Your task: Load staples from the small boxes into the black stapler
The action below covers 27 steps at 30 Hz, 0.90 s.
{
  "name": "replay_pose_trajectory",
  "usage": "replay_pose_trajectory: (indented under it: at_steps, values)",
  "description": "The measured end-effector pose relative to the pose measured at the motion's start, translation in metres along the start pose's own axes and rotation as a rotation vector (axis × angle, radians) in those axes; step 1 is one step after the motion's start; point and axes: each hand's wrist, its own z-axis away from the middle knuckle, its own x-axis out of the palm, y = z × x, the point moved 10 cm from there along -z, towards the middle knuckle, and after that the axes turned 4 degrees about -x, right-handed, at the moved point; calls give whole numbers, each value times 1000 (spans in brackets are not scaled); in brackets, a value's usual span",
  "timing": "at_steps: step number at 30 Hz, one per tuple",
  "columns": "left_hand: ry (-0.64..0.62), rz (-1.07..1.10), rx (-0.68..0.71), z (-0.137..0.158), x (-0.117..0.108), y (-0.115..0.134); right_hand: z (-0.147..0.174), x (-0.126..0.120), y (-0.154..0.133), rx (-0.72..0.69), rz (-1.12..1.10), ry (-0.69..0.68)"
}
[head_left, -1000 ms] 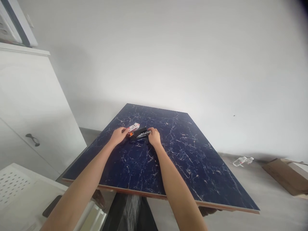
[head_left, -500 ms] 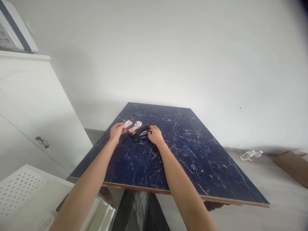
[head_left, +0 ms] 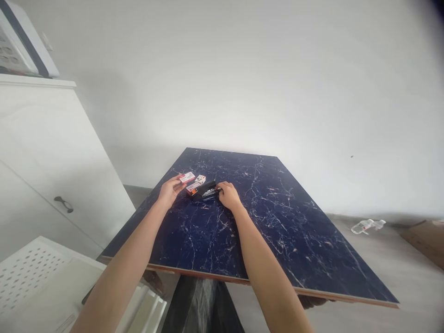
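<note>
My left hand (head_left: 169,190) pinches a small red-and-white box (head_left: 188,177) by its left end, held just above the table. My right hand (head_left: 229,194) has its fingers closed on the right end of a black object (head_left: 208,190) with silvery metal parts showing in it; its exact kind is too small to make out. Beside the black object's left end lies another small box with white, red and orange print (head_left: 193,188). A white box with dark marks (head_left: 200,179) sits just behind them. All of these are on a dark blue marbled tabletop (head_left: 270,222).
A white cabinet (head_left: 41,148) with a dark handle stands to the left, an appliance on top. A white perforated piece (head_left: 31,273) is at lower left. On the floor to the right lie a clear plastic bottle (head_left: 364,226) and a cardboard box (head_left: 425,238). A pale wall rises behind the table.
My left hand has brought its small box slightly right, and more of the box shows. My right hand has shifted a little right at the black object's end. The view has moved slightly.
</note>
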Motion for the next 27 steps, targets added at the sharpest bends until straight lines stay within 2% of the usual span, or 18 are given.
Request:
replay_pose_trajectory:
  at_steps: [11, 21, 27]
  values:
    - [24, -77, -53, 11, 2, -2, 1, -3, -2, 47, 45, -3]
    - [14, -80, -80, 3, 2, -9, -4, 4, 3, 40, -10, -42]
    - [-4, -75, -82, 6, 7, -7, -1, 0, 0, 39, 25, -55]
